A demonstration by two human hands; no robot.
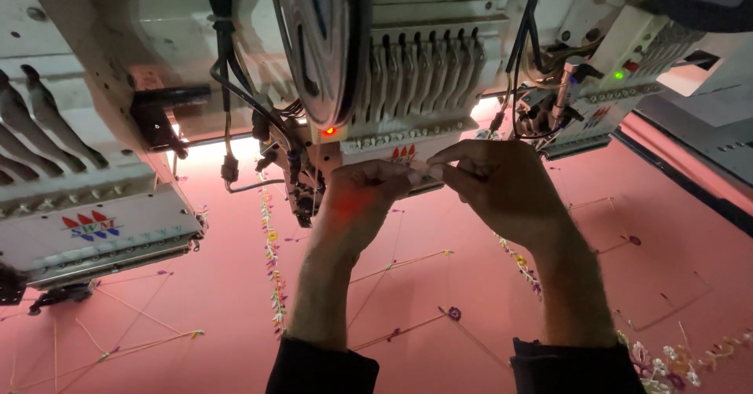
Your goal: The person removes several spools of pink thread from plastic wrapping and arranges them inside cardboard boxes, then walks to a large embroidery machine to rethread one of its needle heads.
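left hand (362,191) | right hand (496,180) | both pinching white strip (423,171) between fingertips

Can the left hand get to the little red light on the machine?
Probably yes. The left hand is raised just below the red light, and nothing seems to sit between them.

Both hands are raised to the middle embroidery machine head (408,88), the left hand (357,198) and right hand (502,182) pinching a small pale piece (423,170) between their fingertips just below its needle row. Pink fabric (471,284) with floral embroidery strips (272,260) lies beneath.
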